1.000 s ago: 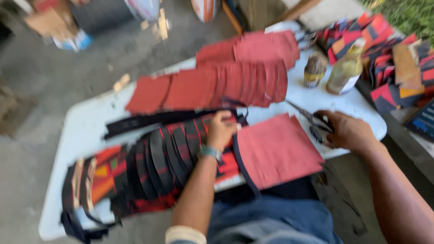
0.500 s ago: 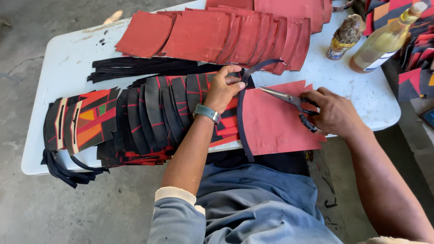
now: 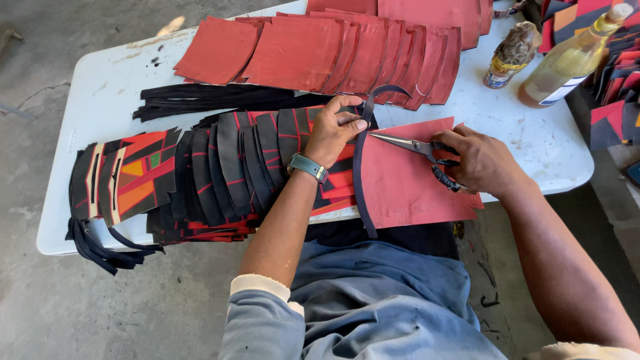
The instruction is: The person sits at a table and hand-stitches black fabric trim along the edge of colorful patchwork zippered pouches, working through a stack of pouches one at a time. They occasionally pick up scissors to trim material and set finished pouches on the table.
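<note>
Two hands at work over a white folding table (image 3: 107, 80), seen from above the person's lap. Nearest: right hand (image 3: 483, 160) closed around the handles of scissors (image 3: 417, 145), blades nearly together, tips pointing left toward the other hand. Scissors lie over a red sheet (image 3: 407, 183) at the table's near edge, with a dark strip (image 3: 360, 180) running along the sheet's left side and curling up in a loop at the top. Left hand (image 3: 337, 130), wristband on, fingers curled, thumb and forefinger pinching that strip near its upper end; forearm comes up from the lap, bent at the wrist. Left of the hand: overlapping row of black pieces with red and orange patterns (image 3: 200, 170), spread to the table's left end, thin dark straps (image 3: 100, 243) hanging off the corner. Behind that, bundle of black strips (image 3: 200, 100) lying flat. Farther back, fanned row of plain red sheets (image 3: 333, 53). Far right: small brown jar (image 3: 510, 53) with unclear contents and a clear bottle of yellowish liquid (image 3: 573, 57), just beside each other. More patterned pieces (image 3: 613, 107) stacked beyond the table's right edge.
</note>
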Demonstrator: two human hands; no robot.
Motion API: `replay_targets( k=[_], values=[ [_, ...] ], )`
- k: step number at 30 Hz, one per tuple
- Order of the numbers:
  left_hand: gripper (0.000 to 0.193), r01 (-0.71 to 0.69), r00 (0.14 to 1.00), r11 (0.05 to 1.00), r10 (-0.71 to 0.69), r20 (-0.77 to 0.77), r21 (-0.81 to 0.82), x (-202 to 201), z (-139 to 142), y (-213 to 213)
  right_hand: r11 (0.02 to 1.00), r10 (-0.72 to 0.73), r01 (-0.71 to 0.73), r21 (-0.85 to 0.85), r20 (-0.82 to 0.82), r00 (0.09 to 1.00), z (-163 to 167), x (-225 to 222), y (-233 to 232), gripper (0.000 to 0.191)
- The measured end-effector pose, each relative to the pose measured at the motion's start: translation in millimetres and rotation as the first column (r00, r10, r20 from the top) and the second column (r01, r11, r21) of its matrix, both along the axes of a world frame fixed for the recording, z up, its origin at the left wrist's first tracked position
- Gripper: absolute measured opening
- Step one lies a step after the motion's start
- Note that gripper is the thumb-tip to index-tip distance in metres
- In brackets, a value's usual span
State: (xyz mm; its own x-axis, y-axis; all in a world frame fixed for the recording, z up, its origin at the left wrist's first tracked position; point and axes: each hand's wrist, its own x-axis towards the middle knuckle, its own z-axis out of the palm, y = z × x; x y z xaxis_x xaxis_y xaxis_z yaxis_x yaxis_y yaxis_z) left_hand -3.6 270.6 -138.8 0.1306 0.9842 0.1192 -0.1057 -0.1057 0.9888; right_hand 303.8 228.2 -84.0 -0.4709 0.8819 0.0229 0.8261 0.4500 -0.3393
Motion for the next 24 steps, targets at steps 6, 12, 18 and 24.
replay_targets(
  k=[6, 12, 18, 24],
  values=[
    [0.041, 0.012, 1.0, 1.0, -0.012, -0.01, -0.001, 1, 2, -1, 1.0, 0.021, -0.022, -0.021, -0.033, 0.999, -4, 2, 5, 0.058],
    [0.041, 0.006, 1.0, 1.0, -0.006, -0.015, -0.007, 1, 1, -1, 0.999, 0.05, -0.05, 0.0, -0.046, 0.998, -6, 5, 8, 0.058],
    [0.041, -0.038, 0.998, 0.999, 0.039, -0.05, 0.022, 2, -2, 0, 0.999, 0.039, -0.039, -0.002, -0.013, 0.999, -8, 4, 9, 0.055],
    [0.041, -0.02, 0.997, 0.997, 0.025, 0.078, -0.069, 2, -4, 2, 0.999, -0.029, 0.029, 0.025, -0.019, 0.999, -11, 16, 7, 0.057]
  ],
)
